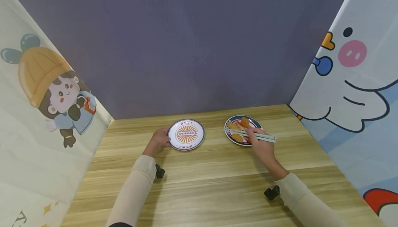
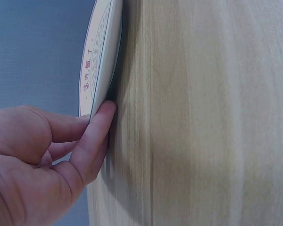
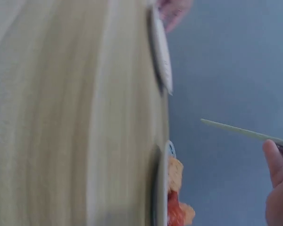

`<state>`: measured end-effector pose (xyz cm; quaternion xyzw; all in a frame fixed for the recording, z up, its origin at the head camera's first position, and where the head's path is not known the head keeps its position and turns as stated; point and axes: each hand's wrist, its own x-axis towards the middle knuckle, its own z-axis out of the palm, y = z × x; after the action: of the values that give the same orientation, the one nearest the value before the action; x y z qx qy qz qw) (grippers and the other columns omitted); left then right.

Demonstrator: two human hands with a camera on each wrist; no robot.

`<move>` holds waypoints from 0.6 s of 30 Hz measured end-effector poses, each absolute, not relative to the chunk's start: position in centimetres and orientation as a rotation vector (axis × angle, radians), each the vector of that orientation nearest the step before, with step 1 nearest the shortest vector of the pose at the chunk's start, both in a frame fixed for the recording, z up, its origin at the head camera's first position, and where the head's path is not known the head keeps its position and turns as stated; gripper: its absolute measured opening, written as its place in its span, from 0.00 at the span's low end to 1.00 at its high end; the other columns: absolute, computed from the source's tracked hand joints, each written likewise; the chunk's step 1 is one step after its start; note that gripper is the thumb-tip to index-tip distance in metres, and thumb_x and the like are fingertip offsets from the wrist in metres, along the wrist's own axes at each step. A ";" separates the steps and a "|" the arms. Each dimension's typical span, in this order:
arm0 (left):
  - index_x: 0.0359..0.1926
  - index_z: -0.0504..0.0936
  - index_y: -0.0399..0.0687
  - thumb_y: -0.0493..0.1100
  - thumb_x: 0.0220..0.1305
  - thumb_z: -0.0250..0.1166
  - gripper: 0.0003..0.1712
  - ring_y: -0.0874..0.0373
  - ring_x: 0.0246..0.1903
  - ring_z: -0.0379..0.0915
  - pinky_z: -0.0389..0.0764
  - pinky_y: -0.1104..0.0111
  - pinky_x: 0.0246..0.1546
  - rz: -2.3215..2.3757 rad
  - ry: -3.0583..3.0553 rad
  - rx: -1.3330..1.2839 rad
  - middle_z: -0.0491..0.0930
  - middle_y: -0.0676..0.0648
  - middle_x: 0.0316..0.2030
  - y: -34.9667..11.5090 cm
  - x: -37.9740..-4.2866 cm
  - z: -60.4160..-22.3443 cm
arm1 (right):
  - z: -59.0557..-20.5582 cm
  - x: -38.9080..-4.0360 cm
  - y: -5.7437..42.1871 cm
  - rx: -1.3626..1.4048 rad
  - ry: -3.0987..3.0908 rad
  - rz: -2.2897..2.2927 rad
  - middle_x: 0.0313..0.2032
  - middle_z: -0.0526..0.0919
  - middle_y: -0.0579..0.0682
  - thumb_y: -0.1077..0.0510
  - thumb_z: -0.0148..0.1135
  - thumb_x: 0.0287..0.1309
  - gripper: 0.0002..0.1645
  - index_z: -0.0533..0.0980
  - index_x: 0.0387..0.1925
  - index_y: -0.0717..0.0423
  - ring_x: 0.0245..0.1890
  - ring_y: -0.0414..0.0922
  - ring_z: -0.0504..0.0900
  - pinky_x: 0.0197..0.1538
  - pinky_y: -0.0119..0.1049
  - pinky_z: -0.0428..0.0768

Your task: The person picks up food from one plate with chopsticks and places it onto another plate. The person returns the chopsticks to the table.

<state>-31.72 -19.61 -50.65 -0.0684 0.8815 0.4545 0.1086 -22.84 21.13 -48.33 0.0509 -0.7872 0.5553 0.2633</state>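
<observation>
My left hand (image 1: 159, 138) pinches the left rim of a white plate (image 1: 186, 134) printed with an orange sunburst and red characters. In the left wrist view, the thumb lies at the plate's upper face and fingers reach under its edge. To the right is a dark-rimmed plate (image 1: 257, 123) bearing golden fried pieces (image 1: 237, 138) and some red food. Over it my right hand (image 1: 263, 150) grips pale green chopsticks (image 1: 265, 136), their tips pointing left. In the right wrist view, the chopsticks (image 3: 240, 130) stand apart from the food (image 3: 174, 174), with nothing between their tips.
Both plates are toward the back of a light wood-grain table (image 1: 199, 185). A grey-purple panel (image 1: 199, 47) rises behind it. Cartoon-printed walls flank the left and right sides. Small black camera mounts (image 1: 159, 171) sit at both wrists.
</observation>
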 end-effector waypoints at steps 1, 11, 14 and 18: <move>0.73 0.65 0.33 0.23 0.60 0.58 0.38 0.56 0.31 0.79 0.88 0.71 0.29 1.339 2.592 -0.202 0.77 0.27 0.58 -19.6 -31.7 -50.6 | -48.5 -22.8 20.8 0.193 -2.166 1.371 0.31 0.89 0.54 0.60 0.65 0.66 0.10 0.86 0.37 0.65 0.28 0.25 0.82 0.29 0.17 0.80; 0.73 0.65 0.32 0.23 0.59 0.58 0.38 0.57 0.28 0.78 0.89 0.70 0.29 1.340 2.594 -0.198 0.77 0.26 0.58 -19.7 -31.4 -50.4 | -49.9 -23.1 18.1 1.063 -1.883 0.911 0.30 0.88 0.51 0.59 0.67 0.65 0.08 0.85 0.33 0.60 0.31 0.45 0.85 0.38 0.28 0.85; 0.73 0.65 0.33 0.24 0.59 0.59 0.38 0.56 0.30 0.79 0.89 0.70 0.30 1.324 2.596 -0.210 0.77 0.26 0.58 -19.6 -31.4 -50.4 | -50.1 -23.1 17.8 1.182 -1.863 0.743 0.32 0.87 0.47 0.52 0.60 0.71 0.14 0.84 0.35 0.57 0.32 0.42 0.85 0.35 0.33 0.86; 0.73 0.66 0.34 0.24 0.60 0.59 0.38 0.55 0.31 0.80 0.89 0.70 0.30 1.306 2.603 -0.222 0.77 0.27 0.58 -19.6 -31.5 -50.4 | -50.4 -22.9 17.6 1.288 -1.881 0.577 0.34 0.86 0.46 0.51 0.60 0.71 0.14 0.83 0.36 0.57 0.34 0.41 0.86 0.35 0.34 0.88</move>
<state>-31.53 -19.62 -50.38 -0.0754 0.8858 0.4444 0.1105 -22.95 17.60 -50.41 0.5054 -0.7382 0.2264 0.3851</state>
